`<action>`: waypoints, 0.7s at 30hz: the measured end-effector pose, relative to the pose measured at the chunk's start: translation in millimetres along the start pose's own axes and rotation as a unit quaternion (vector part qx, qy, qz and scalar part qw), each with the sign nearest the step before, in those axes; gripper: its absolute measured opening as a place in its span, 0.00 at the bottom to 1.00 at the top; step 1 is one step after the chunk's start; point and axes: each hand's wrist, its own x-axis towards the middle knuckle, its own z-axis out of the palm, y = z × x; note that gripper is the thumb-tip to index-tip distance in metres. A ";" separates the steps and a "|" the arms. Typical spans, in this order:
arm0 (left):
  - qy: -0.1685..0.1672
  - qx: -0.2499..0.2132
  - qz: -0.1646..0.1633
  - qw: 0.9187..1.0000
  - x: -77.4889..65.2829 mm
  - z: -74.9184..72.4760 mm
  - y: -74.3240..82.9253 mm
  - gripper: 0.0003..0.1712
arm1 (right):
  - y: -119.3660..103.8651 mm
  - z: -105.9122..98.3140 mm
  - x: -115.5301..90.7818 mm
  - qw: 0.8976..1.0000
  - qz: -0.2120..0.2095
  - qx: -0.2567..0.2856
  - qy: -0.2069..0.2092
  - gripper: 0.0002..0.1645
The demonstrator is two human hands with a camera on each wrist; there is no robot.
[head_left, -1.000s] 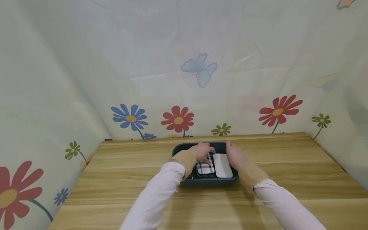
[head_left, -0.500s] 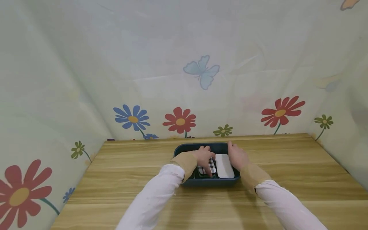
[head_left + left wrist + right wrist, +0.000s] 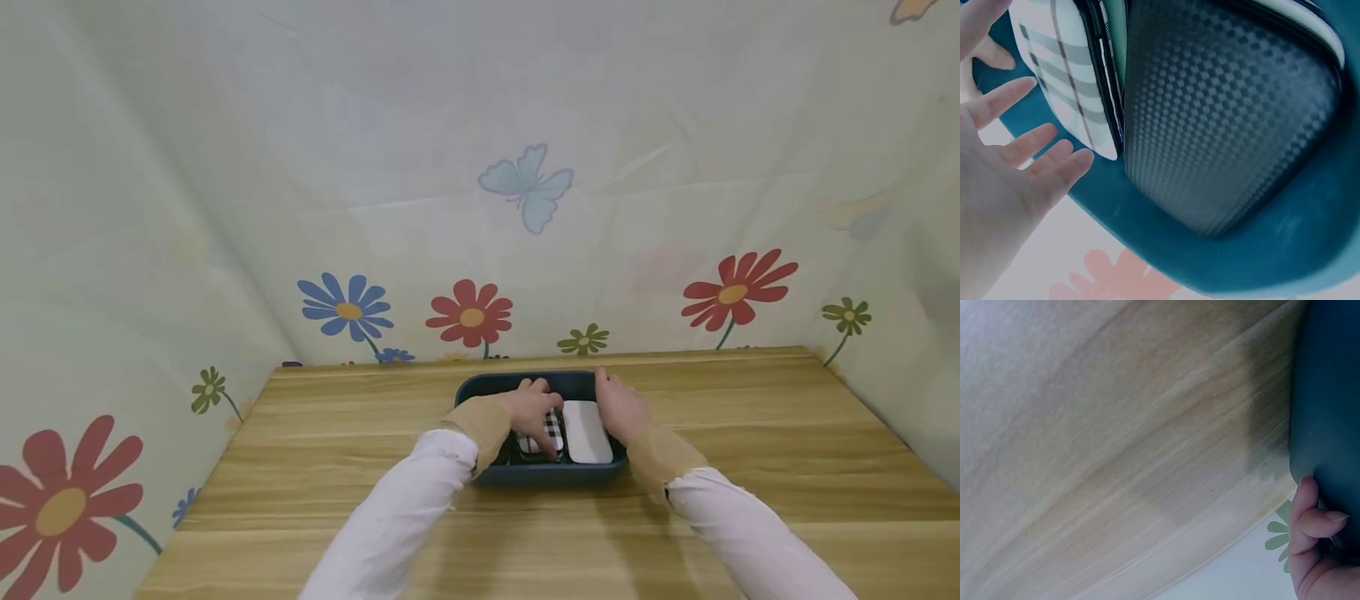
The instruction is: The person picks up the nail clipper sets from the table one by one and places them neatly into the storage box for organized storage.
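Observation:
A dark teal-blue plastic bin (image 3: 551,475) sits on the wooden table and holds several flat, rounded-corner cases. My left hand (image 3: 528,414) reaches into it over a white-and-black plaid case (image 3: 552,427), fingers spread. In the left wrist view, those loosely extended fingertips lie at the edge of the plaid case (image 3: 1066,69). A black case with a woven texture (image 3: 1222,119) stands beside it. To the right in the bin lies a white case (image 3: 587,432). My right hand (image 3: 621,408) grips the bin's right rim; the right wrist view shows its bent fingers there.
The pale wood table (image 3: 360,417) extends on both sides of the bin. Behind its back edge hangs a light curtain (image 3: 637,208) printed with flowers and a butterfly. A pale green edge (image 3: 1116,37) shows between the plaid and black cases.
My left hand has shifted slightly toward me over the plaid case, its thumb now at the near end. The right hand stays on the rim. The head view has tilted slightly.

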 end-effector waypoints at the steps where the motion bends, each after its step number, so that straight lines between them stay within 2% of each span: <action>1: 0.006 -0.002 0.001 1.000 -0.2 -0.2 -1.6 0.39 | -0.3 0.4 0.2 1.000 -0.001 0.001 0.003 0.11; 5: 0.044 -0.007 0.004 0.999 -4.6 -1.5 -9.2 0.37 | -1.2 2.2 0.6 1.000 -0.013 -0.004 0.015 0.10; 8: 0.095 0.003 0.004 0.995 -11.9 -4.1 -18.3 0.33 | -1.7 3.5 2.8 1.000 -0.023 -0.006 0.019 0.10; 11: 0.160 0.020 -0.005 0.987 -20.7 -5.2 -34.0 0.30 | -2.1 5.4 5.1 0.999 -0.028 -0.001 0.022 0.10; 15: 0.222 0.018 -0.039 0.974 -31.5 -1.6 -58.6 0.30 | 2.9 9.4 2.8 1.000 -0.024 0.002 0.020 0.10; 21: 0.262 -0.027 -0.113 0.958 -46.8 11.2 -92.2 0.35 | 11.6 12.2 1.4 1.000 -0.015 0.003 0.016 0.10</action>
